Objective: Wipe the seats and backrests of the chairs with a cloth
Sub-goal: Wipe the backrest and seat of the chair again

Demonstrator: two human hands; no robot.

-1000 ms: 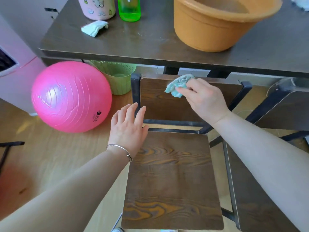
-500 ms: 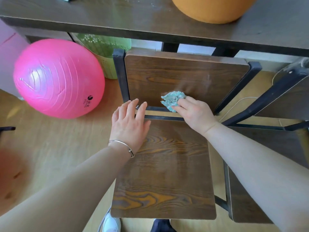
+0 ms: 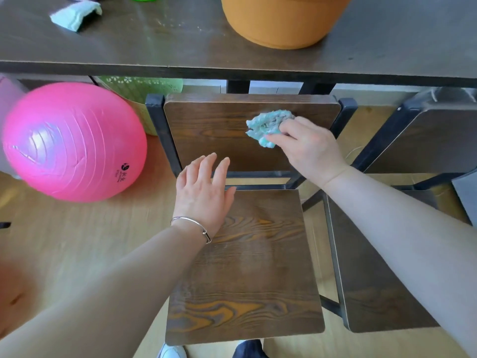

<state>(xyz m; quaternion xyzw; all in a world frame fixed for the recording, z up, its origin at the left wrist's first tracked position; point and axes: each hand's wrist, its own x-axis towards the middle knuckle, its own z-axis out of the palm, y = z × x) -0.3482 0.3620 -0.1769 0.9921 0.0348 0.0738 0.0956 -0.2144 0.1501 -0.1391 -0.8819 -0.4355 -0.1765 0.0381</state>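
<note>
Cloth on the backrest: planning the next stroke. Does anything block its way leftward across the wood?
Nothing visible: the backrest left of the cloth is bare; the left hand lies lower, by the seat.

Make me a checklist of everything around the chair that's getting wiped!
Surface: brown wood-grain seat and backrest on a black frame; no dirt visible.
Job's things: crumpled blue-green cloth pressed on the backrest's upper right; second chair to the right.
Clutter: orange tub and folded cloth on the dark table behind.
Hands: right hand grips the cloth; left hand flat, fingers straight, at the seat's back left corner.
Cables: thin pale line on the floor right of the backrest, maybe a cord; too faint to tell.
Surroundings: pink ball and green basket on the wooden floor, left of the chair.
</note>
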